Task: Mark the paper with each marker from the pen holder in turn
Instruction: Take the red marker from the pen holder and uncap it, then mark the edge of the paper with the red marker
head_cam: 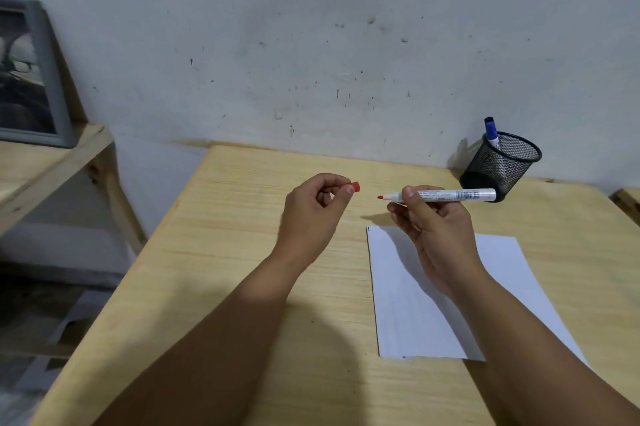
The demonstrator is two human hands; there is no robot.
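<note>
My right hand (pixel 433 228) holds a white marker (pixel 453 195) level above the table, its bare red tip pointing left. My left hand (pixel 311 214) pinches the red cap (pixel 354 187) between thumb and fingers, a short gap from the tip. A white sheet of paper (pixel 502 269) lies on the wooden table (pixel 242 252) beneath my right hand and forearm, with a small dark mark at its far left corner. A black mesh pen holder (pixel 502 165) stands at the back right with a blue-capped marker (pixel 491 131) in it.
The table meets a stained white wall at the back. To the left stands a lower wooden shelf (pixel 45 165) with a grey picture frame (pixel 27 75) leaning on the wall. Floor clutter lies below at left.
</note>
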